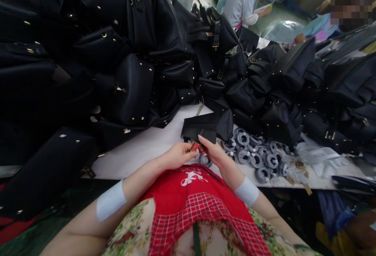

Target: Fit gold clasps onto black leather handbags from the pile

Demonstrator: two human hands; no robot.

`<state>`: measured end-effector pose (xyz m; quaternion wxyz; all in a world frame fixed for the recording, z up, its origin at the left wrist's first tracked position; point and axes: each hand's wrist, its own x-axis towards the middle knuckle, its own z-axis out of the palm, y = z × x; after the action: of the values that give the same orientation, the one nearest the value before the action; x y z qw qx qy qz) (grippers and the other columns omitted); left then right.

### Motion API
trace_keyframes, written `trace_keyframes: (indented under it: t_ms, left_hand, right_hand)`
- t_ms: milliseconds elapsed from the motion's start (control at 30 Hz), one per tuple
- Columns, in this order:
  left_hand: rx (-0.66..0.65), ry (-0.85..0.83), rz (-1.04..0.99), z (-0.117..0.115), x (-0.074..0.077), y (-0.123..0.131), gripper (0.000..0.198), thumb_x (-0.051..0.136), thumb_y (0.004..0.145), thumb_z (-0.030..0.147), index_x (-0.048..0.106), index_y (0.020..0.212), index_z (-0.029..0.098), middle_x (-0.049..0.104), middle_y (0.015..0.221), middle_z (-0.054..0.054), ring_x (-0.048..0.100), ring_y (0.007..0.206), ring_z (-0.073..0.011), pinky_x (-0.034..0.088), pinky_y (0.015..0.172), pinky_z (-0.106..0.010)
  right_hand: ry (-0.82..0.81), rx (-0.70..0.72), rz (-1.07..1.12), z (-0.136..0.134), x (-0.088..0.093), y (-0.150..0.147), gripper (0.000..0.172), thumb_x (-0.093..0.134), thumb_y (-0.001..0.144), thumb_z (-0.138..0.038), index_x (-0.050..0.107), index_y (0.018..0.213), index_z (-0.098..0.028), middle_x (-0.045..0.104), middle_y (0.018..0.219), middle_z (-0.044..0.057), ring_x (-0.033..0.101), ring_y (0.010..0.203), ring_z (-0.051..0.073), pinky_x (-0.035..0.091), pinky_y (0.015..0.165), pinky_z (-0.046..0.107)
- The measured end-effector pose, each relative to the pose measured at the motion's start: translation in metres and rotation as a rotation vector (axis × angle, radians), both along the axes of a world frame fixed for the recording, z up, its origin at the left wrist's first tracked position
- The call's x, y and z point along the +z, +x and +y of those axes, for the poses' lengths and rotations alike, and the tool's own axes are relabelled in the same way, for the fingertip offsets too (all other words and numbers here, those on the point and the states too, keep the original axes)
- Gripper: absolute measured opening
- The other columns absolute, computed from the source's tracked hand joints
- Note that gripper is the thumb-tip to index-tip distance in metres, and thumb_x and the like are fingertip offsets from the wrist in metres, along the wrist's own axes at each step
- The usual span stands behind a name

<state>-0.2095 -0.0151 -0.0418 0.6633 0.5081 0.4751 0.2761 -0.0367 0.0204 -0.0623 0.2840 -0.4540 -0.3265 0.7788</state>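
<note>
A bright red cloth apron [226, 195] bears, toward its far edge, a white printed figure [191, 178] with small white characters [202, 169] too blurred to read. A broad red-and-white checked cloth band [167, 224] curves across its near part. Under it shows a cream garment with green and reddish floral patterning [131, 224]; a narrow dark green strip [196, 238] runs down the middle. Plain pale blue bands, one at left [111, 200] and one at right [247, 190], circle the bare forearms [143, 175].
</note>
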Motion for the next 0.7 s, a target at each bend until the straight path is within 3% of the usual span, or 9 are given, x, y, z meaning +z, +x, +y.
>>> trace_keyframes:
  t_ms: [100,233,367,433,567,700]
  left_hand:
    - [-0.039,0.045,0.035,-0.016,0.024,-0.003,0.027,0.054,0.084,0.037,0.069,0.078,0.014,0.061,0.067,-0.001,0.05,0.062,-0.0147,0.037,0.059,-0.025]
    - [0.097,0.15,0.308,-0.029,0.043,-0.017,0.029,0.057,0.084,0.043,0.07,0.079,0.017,0.061,0.063,0.0,0.05,0.058,-0.0142,0.036,0.056,-0.025]
    - [0.298,0.325,0.415,-0.028,0.042,-0.027,0.034,0.043,0.093,0.035,0.071,0.083,0.018,0.067,0.08,-0.004,0.059,0.076,-0.0182,0.042,0.073,-0.028]
    - [0.331,0.36,0.431,-0.026,0.039,-0.026,0.028,0.049,0.091,0.034,0.072,0.086,0.019,0.067,0.082,-0.004,0.059,0.078,-0.0182,0.043,0.073,-0.028]
    - [0.297,0.346,0.429,-0.025,0.037,-0.019,0.017,0.066,0.08,0.032,0.073,0.089,0.019,0.065,0.079,-0.003,0.056,0.07,-0.0155,0.043,0.066,-0.026]
    - [0.218,0.357,0.462,-0.028,0.041,-0.017,0.014,0.071,0.076,0.03,0.074,0.087,0.021,0.062,0.075,-0.002,0.054,0.067,-0.0145,0.042,0.063,-0.026]
  right_hand:
    - [-0.013,0.009,-0.077,-0.007,0.018,-0.014,0.055,0.066,0.075,-0.053,0.038,0.041,-0.02,0.032,0.031,-0.007,0.025,0.03,0.005,0.024,0.035,0.021]
    - [-0.092,-0.05,-0.065,-0.009,0.037,-0.017,0.051,0.064,0.074,-0.055,0.04,0.044,-0.021,0.031,0.031,-0.008,0.022,0.03,0.005,0.023,0.034,0.023]
    - [-0.04,-0.105,-0.051,-0.017,0.04,-0.016,0.049,0.065,0.074,-0.053,0.042,0.045,-0.02,0.032,0.033,-0.008,0.023,0.03,0.005,0.022,0.035,0.022]
    - [-0.013,-0.081,-0.079,-0.023,0.038,-0.016,0.051,0.063,0.076,-0.055,0.043,0.044,-0.02,0.034,0.032,-0.006,0.027,0.03,0.006,0.023,0.036,0.023]
    - [-0.028,0.015,-0.089,-0.038,0.027,-0.018,0.057,0.058,0.078,-0.06,0.043,0.039,-0.02,0.034,0.03,-0.005,0.028,0.03,0.007,0.022,0.036,0.024]
    - [0.024,0.072,-0.114,-0.045,0.022,-0.017,0.062,0.056,0.078,-0.063,0.041,0.036,-0.02,0.034,0.03,-0.004,0.03,0.031,0.007,0.02,0.037,0.024]
